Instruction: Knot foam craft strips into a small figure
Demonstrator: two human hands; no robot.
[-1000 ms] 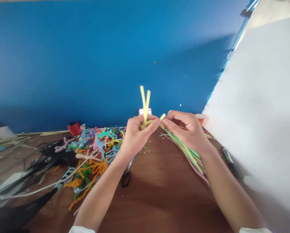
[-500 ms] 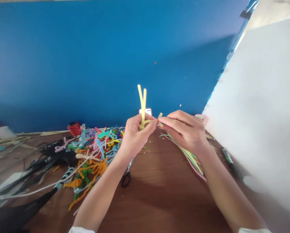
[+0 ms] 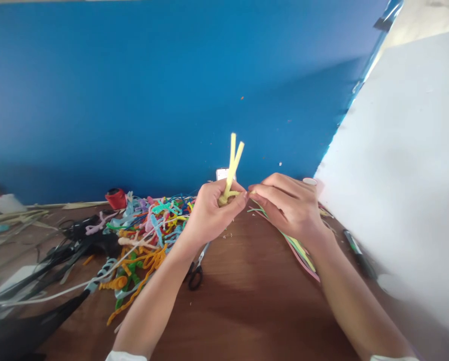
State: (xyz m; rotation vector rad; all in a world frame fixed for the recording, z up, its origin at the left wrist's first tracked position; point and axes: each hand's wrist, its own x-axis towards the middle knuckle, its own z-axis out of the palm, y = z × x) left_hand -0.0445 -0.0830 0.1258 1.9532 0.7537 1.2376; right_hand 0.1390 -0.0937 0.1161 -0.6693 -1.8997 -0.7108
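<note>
My left hand [image 3: 218, 205] is closed on a yellow pipe-cleaner piece [image 3: 233, 173], whose two straight ends stick up above the thumb in a narrow V. A short strand of it runs right, to the left thumb and fingertip. My right hand [image 3: 290, 203] is pinched near that strand's end, its fingertips almost touching the left ones. A bit of yellow shows between the right fingertips. Beneath the right hand, a bundle of green, pink and yellow pipe cleaners [image 3: 301, 255] lies on the brown table [image 3: 243, 301].
Scissors [image 3: 196, 276] lie by my left forearm. A heap of colourful pipe cleaners [image 3: 149, 230] spreads to the left, with black straps [image 3: 85, 245] and a red spool [image 3: 116, 198]. A phone [image 3: 224, 174] stands behind my hands; a marker [image 3: 357, 250] lies at right.
The upright yellow ends have moved right and tilted right with my left hand. The small yellow piece at my right fingertips has turned and is now mostly hidden between them.
</note>
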